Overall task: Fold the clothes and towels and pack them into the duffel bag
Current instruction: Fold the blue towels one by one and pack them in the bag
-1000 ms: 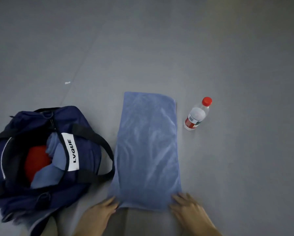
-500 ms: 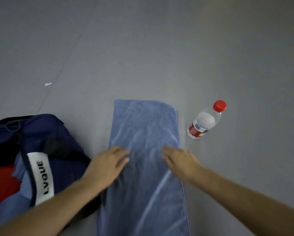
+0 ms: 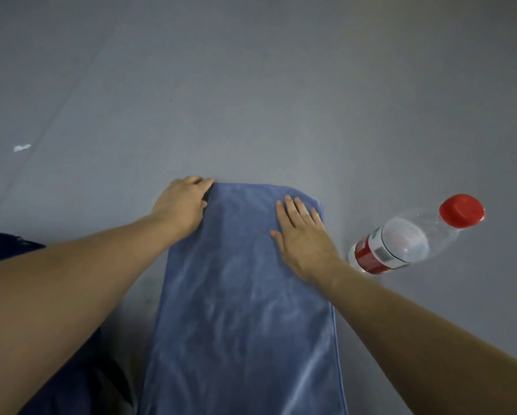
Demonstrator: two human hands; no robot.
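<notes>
A long blue towel lies flat on the grey floor, folded into a narrow strip running away from me. My left hand is at its far left corner, fingers curled over the edge; whether it grips the cloth I cannot tell. My right hand rests flat and spread on the towel near its far right corner. Only a dark navy part of the duffel bag shows at the lower left, mostly hidden under my left forearm.
A clear plastic water bottle with a red cap and red label stands on the floor just right of the towel, close to my right wrist. A small white scrap lies on the floor at the far left.
Both hands have slid from the towel's near end up its length to its far end. The view has moved forward, so the duffel bag has dropped nearly out of sight.
</notes>
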